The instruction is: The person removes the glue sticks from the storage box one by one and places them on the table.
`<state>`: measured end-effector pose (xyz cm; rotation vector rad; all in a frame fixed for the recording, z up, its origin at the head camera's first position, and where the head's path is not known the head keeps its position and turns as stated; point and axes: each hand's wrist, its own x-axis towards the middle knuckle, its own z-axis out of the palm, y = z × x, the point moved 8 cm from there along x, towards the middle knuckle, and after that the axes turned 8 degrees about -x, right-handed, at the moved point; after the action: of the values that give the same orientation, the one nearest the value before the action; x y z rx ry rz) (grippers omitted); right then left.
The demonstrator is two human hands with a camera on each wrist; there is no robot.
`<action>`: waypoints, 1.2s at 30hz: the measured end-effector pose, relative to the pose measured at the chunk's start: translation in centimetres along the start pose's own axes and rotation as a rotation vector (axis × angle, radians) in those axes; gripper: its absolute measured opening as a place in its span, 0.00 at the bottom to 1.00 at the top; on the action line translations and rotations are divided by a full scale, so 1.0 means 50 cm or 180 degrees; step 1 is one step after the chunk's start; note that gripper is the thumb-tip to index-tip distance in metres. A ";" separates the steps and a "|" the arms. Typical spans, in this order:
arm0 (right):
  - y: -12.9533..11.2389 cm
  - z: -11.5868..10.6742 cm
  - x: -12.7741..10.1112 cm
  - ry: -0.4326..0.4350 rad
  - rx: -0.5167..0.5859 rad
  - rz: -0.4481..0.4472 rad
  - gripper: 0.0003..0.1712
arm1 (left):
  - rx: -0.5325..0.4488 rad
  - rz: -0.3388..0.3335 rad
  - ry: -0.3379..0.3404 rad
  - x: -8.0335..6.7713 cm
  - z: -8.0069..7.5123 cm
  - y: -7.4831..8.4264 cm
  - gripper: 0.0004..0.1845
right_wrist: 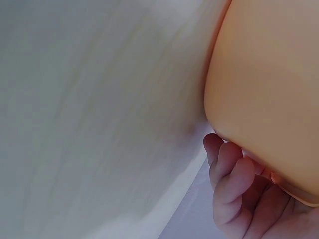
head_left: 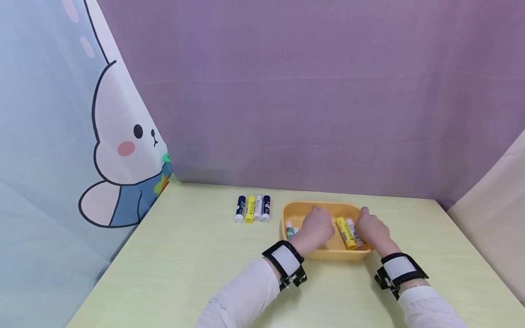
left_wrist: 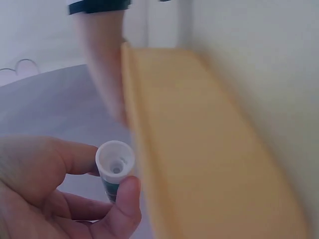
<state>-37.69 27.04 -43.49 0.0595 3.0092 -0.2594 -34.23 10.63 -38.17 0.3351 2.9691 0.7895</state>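
My left hand is over the middle of a yellow-orange plastic bin. Between its thumb and fingers it pinches a glue stick with a white end and a green label, seen end-on beside the bin's rim in the left wrist view. At the bin's right end, my right hand grips the rim, its fingers curled under the outside wall. Inside the bin, a yellow glue stick and a white-and-grey one lie side by side. Small green-and-white sticks lie at the left, partly hidden by my left hand.
Left of the bin, a row of glue sticks lies on the pale table: a dark blue one, a yellow one, a white one and another dark blue one. A purple curtain hangs behind.
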 end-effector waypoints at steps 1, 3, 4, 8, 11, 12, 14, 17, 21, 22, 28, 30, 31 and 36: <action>0.000 0.001 0.000 -0.0013 0.0003 0.0006 0.21 | 0.0040 0.0044 0.0019 -0.002 -0.009 0.001 0.16; 0.000 0.001 0.000 -0.0025 0.0005 0.0012 0.21 | 0.0117 0.0121 0.0077 -0.005 -0.029 0.003 0.16; 0.000 0.002 0.000 -0.0033 0.0009 0.0017 0.21 | 0.0173 0.0167 0.0122 -0.006 -0.039 0.006 0.15; 0.001 0.003 0.002 -0.0048 0.0011 0.0011 0.21 | 0.0154 0.0192 0.0220 -0.016 -0.076 0.009 0.07; 0.003 0.004 0.004 -0.0066 0.0006 0.0021 0.21 | 0.0133 0.0180 0.0252 -0.027 -0.100 0.011 0.05; 0.004 0.005 0.005 -0.0070 0.0005 0.0027 0.21 | 0.0081 0.0160 0.0256 -0.031 -0.107 0.009 0.06; 0.004 0.006 0.006 -0.0078 0.0010 0.0041 0.21 | 0.0014 0.0155 0.0281 -0.038 -0.124 0.007 0.06; 0.004 0.010 0.010 -0.0094 0.0033 0.0041 0.22 | -0.0204 0.0140 0.0339 -0.045 -0.147 -0.006 0.08; 0.004 0.015 0.013 -0.0097 0.0062 0.0044 0.22 | -0.0348 0.0254 0.0441 -0.055 -0.180 -0.025 0.03; 0.004 0.015 0.014 -0.0090 0.0064 0.0050 0.22 | -0.0383 0.0280 0.0460 -0.057 -0.188 -0.031 0.03; 0.003 0.014 0.015 -0.0054 0.0019 0.0035 0.20 | -0.0507 0.0195 0.0487 -0.064 -0.220 -0.077 0.11; 0.002 0.012 0.014 -0.0042 0.0012 0.0017 0.20 | -0.0476 0.0170 0.0536 -0.065 -0.230 -0.095 0.11; 0.002 0.012 0.014 -0.0042 0.0012 0.0015 0.20 | -0.0474 0.0145 0.0559 -0.066 -0.235 -0.105 0.10; 0.003 0.010 0.013 -0.0054 0.0058 0.0023 0.20 | -0.0372 0.0123 0.0771 -0.067 -0.263 -0.157 0.06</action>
<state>-38.28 27.12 -44.10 0.0693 2.9894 -0.2851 -33.85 -3.13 -30.68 0.3121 3.1258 1.0750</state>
